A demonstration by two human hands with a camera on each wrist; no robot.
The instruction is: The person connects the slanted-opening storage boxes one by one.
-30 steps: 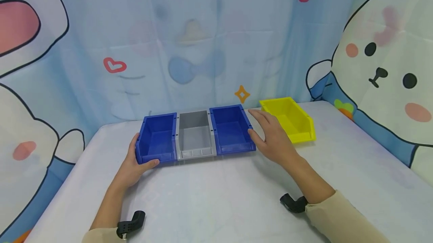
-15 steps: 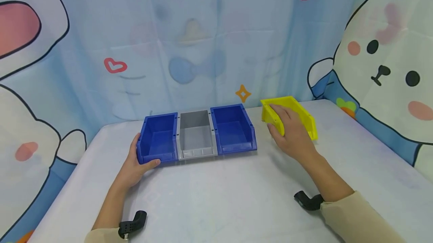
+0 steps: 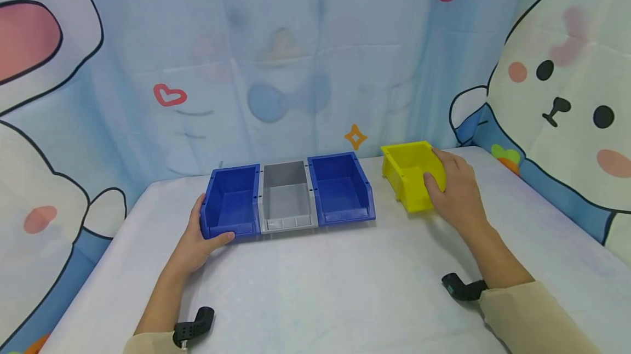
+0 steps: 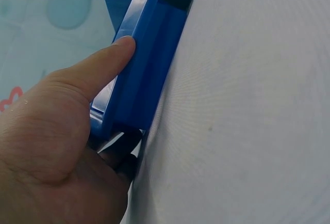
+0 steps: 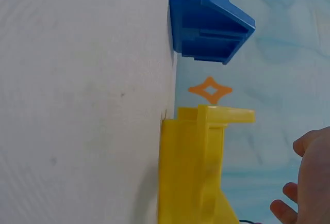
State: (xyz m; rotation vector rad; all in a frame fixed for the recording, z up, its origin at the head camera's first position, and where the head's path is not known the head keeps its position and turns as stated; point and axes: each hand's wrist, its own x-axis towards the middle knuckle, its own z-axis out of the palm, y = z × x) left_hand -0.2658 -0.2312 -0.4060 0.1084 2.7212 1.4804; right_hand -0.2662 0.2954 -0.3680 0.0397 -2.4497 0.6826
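In the head view, two blue storage bins and one grey bin (image 3: pixel 287 195) stand side by side in a row. My left hand (image 3: pixel 194 247) holds the left blue bin (image 3: pixel 230 200), with the thumb on its front lip and the fingers along its left side. In the left wrist view the thumb lies straight on the blue lip. A yellow storage bin (image 3: pixel 413 176) stands apart, right of the right blue bin (image 3: pixel 341 187). My right hand (image 3: pixel 458 189) is at the yellow bin's right side, thumb over its front right part. That contact is partly hidden.
A white cloth covers the table (image 3: pixel 305 293). Behind it hangs a light blue printed curtain (image 3: pixel 305 69), close to the backs of the bins. A gap of table separates the right blue bin from the yellow one. Each wrist wears a black camera mount (image 3: pixel 194 324).
My right hand has moved from the right blue bin's side, across the yellow bin, to its right side. The yellow bin has turned, its front swinging left. My left hand stays put.
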